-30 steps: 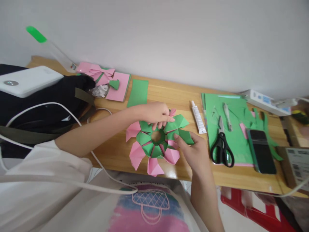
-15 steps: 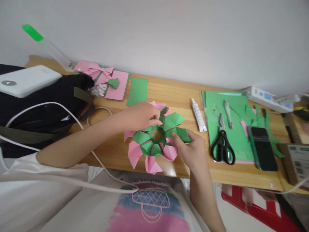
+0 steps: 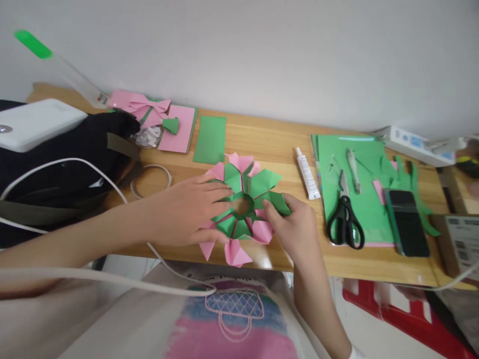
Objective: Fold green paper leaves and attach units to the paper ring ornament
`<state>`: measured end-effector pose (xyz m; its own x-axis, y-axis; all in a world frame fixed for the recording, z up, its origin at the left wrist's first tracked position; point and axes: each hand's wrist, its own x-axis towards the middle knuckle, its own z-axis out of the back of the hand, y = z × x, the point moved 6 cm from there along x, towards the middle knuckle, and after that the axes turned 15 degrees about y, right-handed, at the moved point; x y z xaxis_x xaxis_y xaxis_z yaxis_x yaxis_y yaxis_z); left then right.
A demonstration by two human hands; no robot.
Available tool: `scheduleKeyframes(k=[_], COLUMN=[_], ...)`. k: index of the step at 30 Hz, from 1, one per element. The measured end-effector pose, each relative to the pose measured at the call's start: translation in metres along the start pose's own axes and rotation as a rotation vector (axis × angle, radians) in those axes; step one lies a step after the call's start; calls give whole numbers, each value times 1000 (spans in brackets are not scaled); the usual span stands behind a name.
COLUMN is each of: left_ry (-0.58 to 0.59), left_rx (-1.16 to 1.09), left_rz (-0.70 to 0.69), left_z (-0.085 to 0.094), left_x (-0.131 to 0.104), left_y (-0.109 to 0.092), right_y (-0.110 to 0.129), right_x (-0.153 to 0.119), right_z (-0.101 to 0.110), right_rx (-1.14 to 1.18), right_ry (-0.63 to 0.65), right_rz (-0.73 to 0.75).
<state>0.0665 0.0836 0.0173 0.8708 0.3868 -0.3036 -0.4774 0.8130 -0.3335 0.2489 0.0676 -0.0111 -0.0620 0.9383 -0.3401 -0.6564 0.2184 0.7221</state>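
A ring-shaped origami paper wreath (image 3: 239, 231), green near its round central hole with pink and green folded tips, lies in front of me on the wooden table. My left hand (image 3: 192, 209) rests over its left side, fingers stretched out and slightly spread on the paper, hiding several segments. At the opposite side my right hand (image 3: 295, 224) pinches a green segment, the thumb on top and the other fingers underneath.
A green sheet (image 3: 210, 139) lies behind the wreath, near pink paper pieces (image 3: 179, 132). To the right are a glue tube (image 3: 307, 174), scissors (image 3: 345, 219), green paper (image 3: 370, 219) and a phone (image 3: 407, 222). A black bag (image 3: 75, 144) with a white power bank (image 3: 41, 124) and a cable sits left.
My left hand has moved from the wreath's upper rim to its left side, its curled fingers now stretched out flat. My right hand keeps its pinch on the green segment.
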Motion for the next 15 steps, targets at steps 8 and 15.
scheduleKeyframes(k=[8,15], left_ry=[97,55], left_rx=[32,100], left_rz=[2,-9], left_z=[-23,-26], left_x=[-6,-7], left_y=[0,-5], right_y=[2,3], right_x=[4,5], right_z=[-4,-6], right_rx=[17,13], right_ry=[26,19], right_rz=[4,21])
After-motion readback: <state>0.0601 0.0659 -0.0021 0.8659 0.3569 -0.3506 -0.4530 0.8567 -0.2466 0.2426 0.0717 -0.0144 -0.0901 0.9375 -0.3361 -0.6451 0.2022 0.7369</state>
